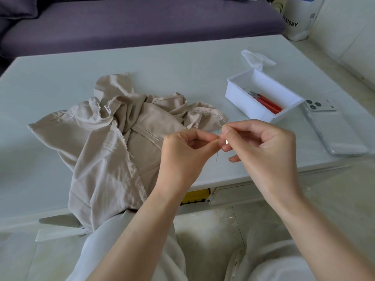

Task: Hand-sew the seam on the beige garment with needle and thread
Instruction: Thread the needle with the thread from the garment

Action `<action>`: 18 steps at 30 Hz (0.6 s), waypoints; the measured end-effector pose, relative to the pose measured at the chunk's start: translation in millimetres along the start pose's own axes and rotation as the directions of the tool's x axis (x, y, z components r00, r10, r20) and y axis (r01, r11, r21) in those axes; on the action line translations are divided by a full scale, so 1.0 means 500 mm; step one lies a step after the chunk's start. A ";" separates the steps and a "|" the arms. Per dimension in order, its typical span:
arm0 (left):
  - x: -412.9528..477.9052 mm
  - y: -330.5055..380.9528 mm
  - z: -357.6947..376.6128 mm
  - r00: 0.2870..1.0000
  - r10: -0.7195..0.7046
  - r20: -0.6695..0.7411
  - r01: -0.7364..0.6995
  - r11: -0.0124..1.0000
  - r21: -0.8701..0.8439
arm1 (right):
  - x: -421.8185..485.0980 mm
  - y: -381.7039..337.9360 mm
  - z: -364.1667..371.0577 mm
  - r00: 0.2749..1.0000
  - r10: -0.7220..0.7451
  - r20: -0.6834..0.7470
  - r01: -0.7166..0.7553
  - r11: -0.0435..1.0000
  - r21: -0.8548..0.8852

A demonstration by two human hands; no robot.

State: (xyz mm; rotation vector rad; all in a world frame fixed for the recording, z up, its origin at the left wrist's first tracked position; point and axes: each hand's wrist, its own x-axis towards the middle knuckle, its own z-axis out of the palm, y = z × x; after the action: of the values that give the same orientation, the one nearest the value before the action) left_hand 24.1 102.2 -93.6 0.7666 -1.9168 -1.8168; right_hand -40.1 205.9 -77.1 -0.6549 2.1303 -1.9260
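Steel needle in left hand pinch, fine thread in right hand pinch, near crumpled beige garment.

The garment is matt beige cloth, soft, frayed at its raw edges. The needle is thin bare metal, the thread fine and pale. The desk is smooth and glossy. At right, the box is glossy white plastic, and the snips have red plastic handles.

The pale table carries the crumpled beige garment, a white tray, a phone and a white scrap.
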 end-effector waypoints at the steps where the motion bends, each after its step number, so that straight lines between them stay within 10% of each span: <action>1: 0.000 0.000 0.000 1.000 0.001 -0.002 -0.001 1.000 0.002 | 0.000 0.000 0.000 1.000 -0.001 0.000 0.001 1.000 -0.001; 18: -0.001 0.002 0.000 1.000 0.009 -0.004 -0.009 1.000 0.014 | -0.001 0.003 0.000 1.000 0.005 -0.013 -0.005 1.000 -0.023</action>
State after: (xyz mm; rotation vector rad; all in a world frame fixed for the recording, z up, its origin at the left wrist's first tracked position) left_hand 24.3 102.2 -92.7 0.7644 -1.9288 -1.7966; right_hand -40.0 206.0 -78.4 -0.6424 2.1634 -1.9107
